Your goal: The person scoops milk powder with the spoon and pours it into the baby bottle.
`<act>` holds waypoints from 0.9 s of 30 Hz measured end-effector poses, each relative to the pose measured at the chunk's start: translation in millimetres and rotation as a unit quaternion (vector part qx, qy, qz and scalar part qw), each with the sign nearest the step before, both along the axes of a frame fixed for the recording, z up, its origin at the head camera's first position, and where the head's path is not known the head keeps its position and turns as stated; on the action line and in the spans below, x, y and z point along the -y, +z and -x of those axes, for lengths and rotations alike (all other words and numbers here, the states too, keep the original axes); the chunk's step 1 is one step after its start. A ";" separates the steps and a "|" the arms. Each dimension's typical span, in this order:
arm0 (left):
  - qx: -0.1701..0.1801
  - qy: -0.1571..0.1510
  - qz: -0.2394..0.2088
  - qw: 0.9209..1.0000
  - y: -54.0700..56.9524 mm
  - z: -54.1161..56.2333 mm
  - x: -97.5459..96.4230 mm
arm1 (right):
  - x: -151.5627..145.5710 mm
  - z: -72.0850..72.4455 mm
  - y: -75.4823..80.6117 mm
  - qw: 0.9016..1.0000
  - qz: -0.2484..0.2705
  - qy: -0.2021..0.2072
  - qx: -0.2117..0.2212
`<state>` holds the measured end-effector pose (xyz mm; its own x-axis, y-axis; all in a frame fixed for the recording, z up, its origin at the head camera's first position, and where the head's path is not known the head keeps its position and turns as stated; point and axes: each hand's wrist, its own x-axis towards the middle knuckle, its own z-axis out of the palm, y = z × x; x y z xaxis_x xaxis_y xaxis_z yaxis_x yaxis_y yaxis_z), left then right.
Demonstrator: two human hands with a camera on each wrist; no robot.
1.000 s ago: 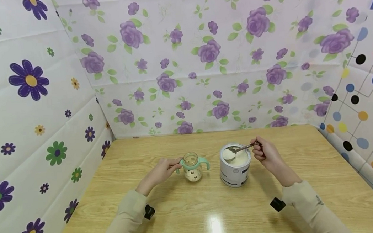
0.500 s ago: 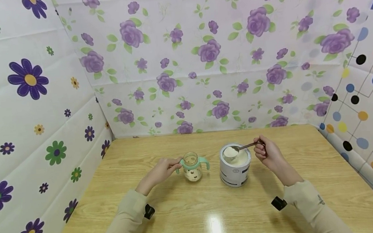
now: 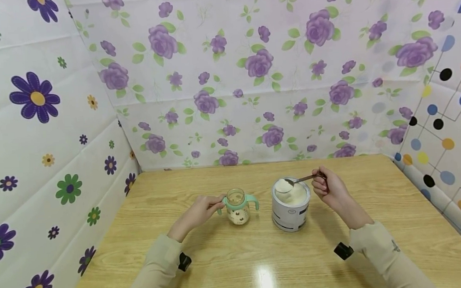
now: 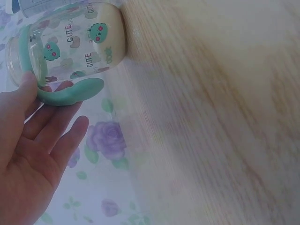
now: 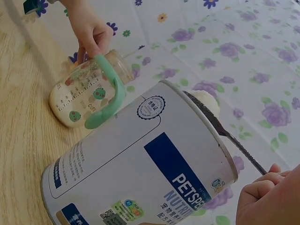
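Note:
My left hand (image 3: pixel 200 213) pinches the mint-green handle (image 4: pixel 70 93) of a clear baby bottle (image 3: pixel 239 215), which stands upright and open on the table with pale powder in its lower part. Printed on its side are green and brown figures. To its right is an open white can (image 3: pixel 289 217), nearly full of cream-coloured powder (image 3: pixel 296 197). A metal spoon (image 3: pixel 306 178) is gripped by its handle end in my right hand (image 3: pixel 332 191). Its bowl carries a rounded heap of powder (image 5: pixel 206 101) at the can's mouth, level with the rim in the right wrist view.
A wooden table (image 3: pixel 222 268) lies under everything. Flowered cloth (image 3: pixel 226 73) hangs behind it, with patterned cloth on the left and a dotted cloth (image 3: pixel 448 148) on the right. Black wrist cameras (image 3: pixel 185 261) are strapped at both cuffs.
The heaped spoon has risen slightly from lower in the can's mouth up to its rim. My left hand and the baby bottle have stayed still.

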<state>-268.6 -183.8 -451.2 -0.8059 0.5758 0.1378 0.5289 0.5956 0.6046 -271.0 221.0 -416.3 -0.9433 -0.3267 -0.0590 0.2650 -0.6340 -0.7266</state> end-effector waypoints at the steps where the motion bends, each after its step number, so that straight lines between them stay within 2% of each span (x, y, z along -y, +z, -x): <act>1: -0.003 0.001 0.001 1.000 -0.1 -0.1 -0.1 | 0.5 -0.1 0.8 1.000 -0.004 -0.004 0.003; 3: -0.007 0.001 0.002 1.000 0.1 -0.3 -0.2 | 1.5 -0.4 2.0 1.000 -0.004 -0.007 0.006; 10: -0.009 0.003 0.002 1.000 2.4 -2.2 -0.2 | 2.1 1.6 2.8 0.999 0.030 0.022 -0.004; 17: -0.001 0.004 0.012 1.000 4.1 -1.6 -1.9 | 7.2 -0.2 9.7 1.000 0.017 0.001 0.013; 27: -0.017 0.001 0.011 1.000 4.4 -1.9 -1.5 | 11.5 -0.6 14.1 1.000 0.010 -0.008 0.016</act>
